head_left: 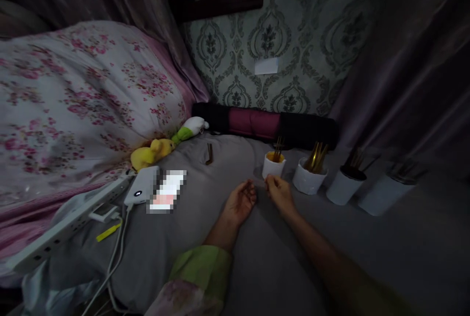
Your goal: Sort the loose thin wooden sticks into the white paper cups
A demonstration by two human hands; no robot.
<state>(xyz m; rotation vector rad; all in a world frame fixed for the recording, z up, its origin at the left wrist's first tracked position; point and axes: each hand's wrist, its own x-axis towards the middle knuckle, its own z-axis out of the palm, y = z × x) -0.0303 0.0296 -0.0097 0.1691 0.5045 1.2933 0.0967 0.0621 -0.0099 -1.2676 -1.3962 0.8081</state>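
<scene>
My left hand (240, 203) rests palm up on the grey sheet, its fingers loosely curled and no object visible in them. Just right of it, my right hand (281, 195) has thumb and fingers pinched together; whatever they may hold is too small to make out. Its fingertips overlap the lower edge of a small white cup (272, 168), and touching cannot be told from this angle. This cup has a yellow inside and holds a few thin brown sticks (279, 146). To its right stands a wider white cup (309, 182) with shiny gold strips (317, 157).
Two taller white cups (341, 191) (389, 196) with dark sticks stand farther right. Small brown pieces (209, 153) lie on the sheet. At left are a power bank (143, 186), a blurred-out bright screen (167, 192), a power strip (69, 225), cables and plush toys (152, 153).
</scene>
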